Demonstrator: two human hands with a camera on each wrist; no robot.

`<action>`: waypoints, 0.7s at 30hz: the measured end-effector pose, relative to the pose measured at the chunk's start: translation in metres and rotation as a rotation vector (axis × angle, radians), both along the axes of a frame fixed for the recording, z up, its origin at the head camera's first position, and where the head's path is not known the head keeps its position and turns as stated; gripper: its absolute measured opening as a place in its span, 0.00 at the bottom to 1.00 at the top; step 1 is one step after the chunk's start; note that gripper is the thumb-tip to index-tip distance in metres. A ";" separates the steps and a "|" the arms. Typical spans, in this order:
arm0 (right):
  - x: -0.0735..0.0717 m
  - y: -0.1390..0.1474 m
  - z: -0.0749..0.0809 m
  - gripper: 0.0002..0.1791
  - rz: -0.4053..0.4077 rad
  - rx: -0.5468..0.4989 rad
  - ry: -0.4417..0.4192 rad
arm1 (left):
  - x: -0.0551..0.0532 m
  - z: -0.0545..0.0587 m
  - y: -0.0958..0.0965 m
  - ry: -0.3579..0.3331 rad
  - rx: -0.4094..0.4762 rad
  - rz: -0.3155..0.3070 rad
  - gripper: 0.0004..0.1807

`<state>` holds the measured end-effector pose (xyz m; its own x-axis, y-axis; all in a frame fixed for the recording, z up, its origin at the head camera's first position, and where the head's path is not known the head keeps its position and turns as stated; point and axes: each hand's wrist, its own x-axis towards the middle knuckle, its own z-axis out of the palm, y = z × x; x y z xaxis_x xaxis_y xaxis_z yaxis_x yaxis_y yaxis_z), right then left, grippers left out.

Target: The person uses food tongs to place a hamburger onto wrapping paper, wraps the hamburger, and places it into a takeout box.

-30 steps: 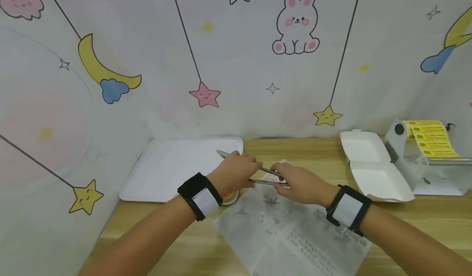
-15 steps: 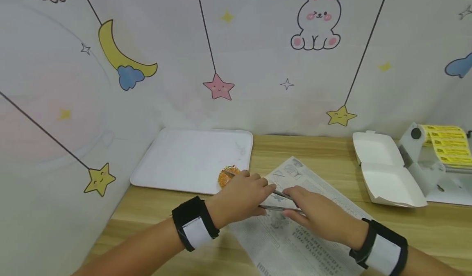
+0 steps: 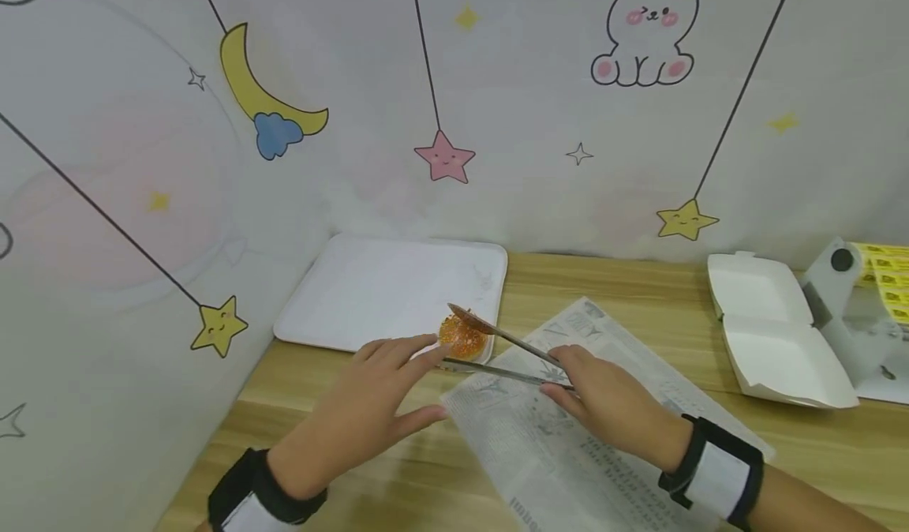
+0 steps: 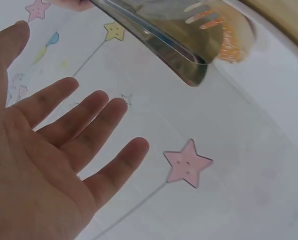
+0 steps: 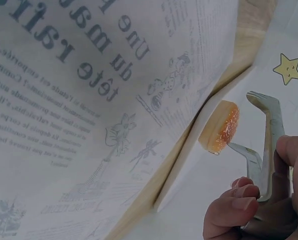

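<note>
My right hand grips a pair of metal tongs, their arms spread apart and pointing left. A round bun with a shiny orange, seed-sprinkled top sits at the near right corner of a white tray. In the head view the tong tips overlap the bun; in the right wrist view the spread tong ends stand beside the bun, one tip close to its top. My left hand is held with fingers extended just left of the tongs, holding nothing.
A newsprint-patterned paper sheet lies slantwise on the wooden table, under my right hand. At the right stand an open white clamshell box and a dispenser with a roll of yellow labels. A cartoon-printed cloth hangs behind.
My left hand has let go of the tongs and moved left, its fingers spreading. The tongs stay in my right hand, now over the bun. The head view has shifted left.
</note>
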<state>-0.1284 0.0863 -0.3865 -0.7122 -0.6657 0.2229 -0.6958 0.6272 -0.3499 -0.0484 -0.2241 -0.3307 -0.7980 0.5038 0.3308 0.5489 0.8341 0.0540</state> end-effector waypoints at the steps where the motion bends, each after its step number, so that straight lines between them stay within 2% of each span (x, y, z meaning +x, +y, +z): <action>1: 0.000 -0.001 -0.002 0.21 -0.016 0.003 -0.001 | 0.006 -0.005 -0.007 -0.022 0.019 0.038 0.38; 6: -0.003 -0.004 -0.006 0.23 -0.090 0.005 0.003 | 0.031 -0.029 -0.033 -0.177 0.046 0.224 0.38; 10: -0.005 -0.002 -0.006 0.24 -0.125 0.016 -0.035 | 0.036 -0.041 -0.038 -0.280 0.039 0.306 0.37; 14: -0.005 -0.001 -0.010 0.24 -0.132 0.037 -0.065 | 0.034 -0.048 -0.039 -0.321 0.032 0.329 0.37; 21: -0.006 -0.002 -0.016 0.21 -0.125 0.042 -0.004 | 0.030 -0.053 -0.037 -0.322 0.012 0.308 0.37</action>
